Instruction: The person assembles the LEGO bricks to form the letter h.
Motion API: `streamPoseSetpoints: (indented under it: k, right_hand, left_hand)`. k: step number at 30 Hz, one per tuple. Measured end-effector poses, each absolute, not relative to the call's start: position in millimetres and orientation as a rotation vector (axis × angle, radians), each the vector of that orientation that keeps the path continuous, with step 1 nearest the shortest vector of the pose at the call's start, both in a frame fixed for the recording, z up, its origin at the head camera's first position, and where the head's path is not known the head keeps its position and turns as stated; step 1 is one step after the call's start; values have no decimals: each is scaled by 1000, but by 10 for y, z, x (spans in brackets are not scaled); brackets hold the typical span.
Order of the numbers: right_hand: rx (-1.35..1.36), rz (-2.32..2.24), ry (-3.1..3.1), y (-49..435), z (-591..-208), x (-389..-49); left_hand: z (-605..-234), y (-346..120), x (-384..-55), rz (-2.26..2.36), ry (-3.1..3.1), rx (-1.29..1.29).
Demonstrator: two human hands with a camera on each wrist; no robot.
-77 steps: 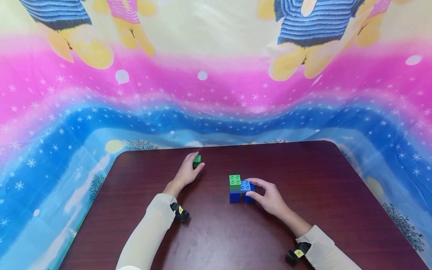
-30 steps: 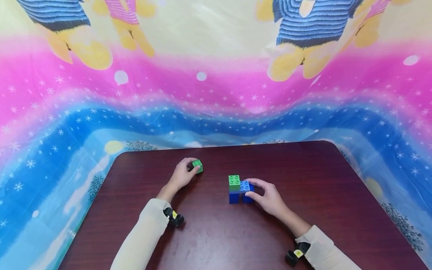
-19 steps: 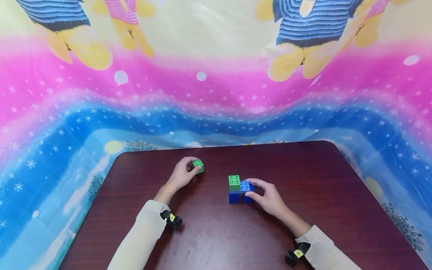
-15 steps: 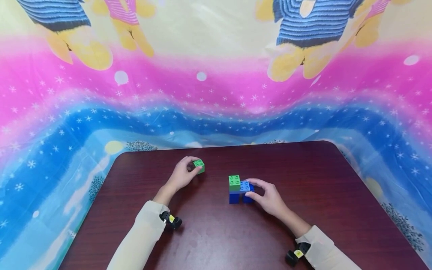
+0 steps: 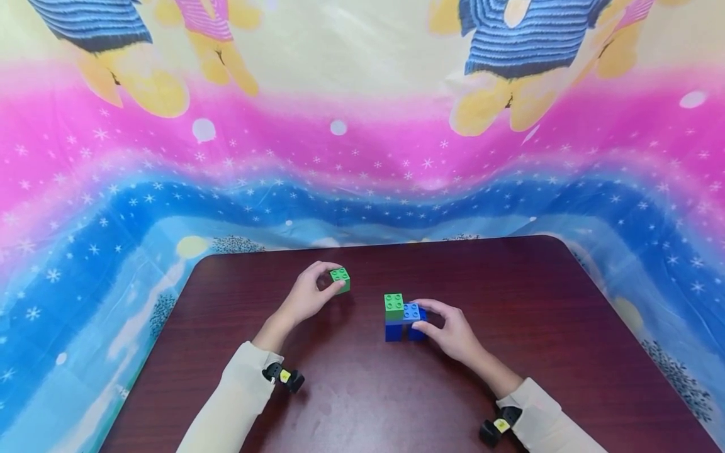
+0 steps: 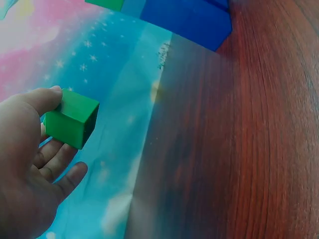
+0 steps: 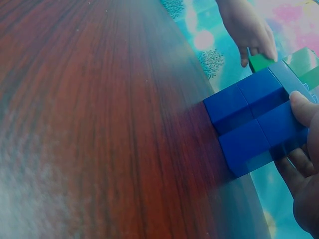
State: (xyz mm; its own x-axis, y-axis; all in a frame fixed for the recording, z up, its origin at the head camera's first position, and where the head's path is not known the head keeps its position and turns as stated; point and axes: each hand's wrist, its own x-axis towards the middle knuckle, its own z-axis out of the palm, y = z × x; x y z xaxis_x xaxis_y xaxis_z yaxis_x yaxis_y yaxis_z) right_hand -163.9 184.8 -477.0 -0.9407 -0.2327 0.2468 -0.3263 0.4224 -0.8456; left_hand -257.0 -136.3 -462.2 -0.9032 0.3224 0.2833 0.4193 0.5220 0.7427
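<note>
My left hand [image 5: 304,297] pinches a green toy brick [image 5: 340,278] between thumb and fingers, its four-stud top facing up. In the left wrist view that green brick [image 6: 67,124] is clear of the table. To the right stands a small brick structure: dark blue bricks [image 7: 249,112] form two columns, a lighter blue brick [image 5: 411,311] bridges them, and another green brick [image 5: 393,306] sits on its left end. My right hand [image 5: 455,332] grips the structure's right side, thumb at the near side and fingers behind, where they are partly hidden.
The dark red-brown wooden table [image 5: 362,390] has rounded far corners. Behind and beside it hangs a printed cloth [image 5: 362,151] in pink, blue and cream. A black wrist camera [image 5: 284,376] sits on the left sleeve, another camera [image 5: 501,425] on the right.
The left hand has taken hold of the green brick near the far edge, drawn it nearer, and carried it slightly right toward the structure. The right hand and structure have stayed put.
</note>
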Motion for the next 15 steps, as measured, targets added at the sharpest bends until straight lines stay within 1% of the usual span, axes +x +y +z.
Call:
streamPoseSetpoints:
  k: [15]
  right_hand:
    - [509,1557,-2573,1850,-4754,-1639]
  left_hand:
    - [-4371,-1199,-2420,-1433,-2530,-804]
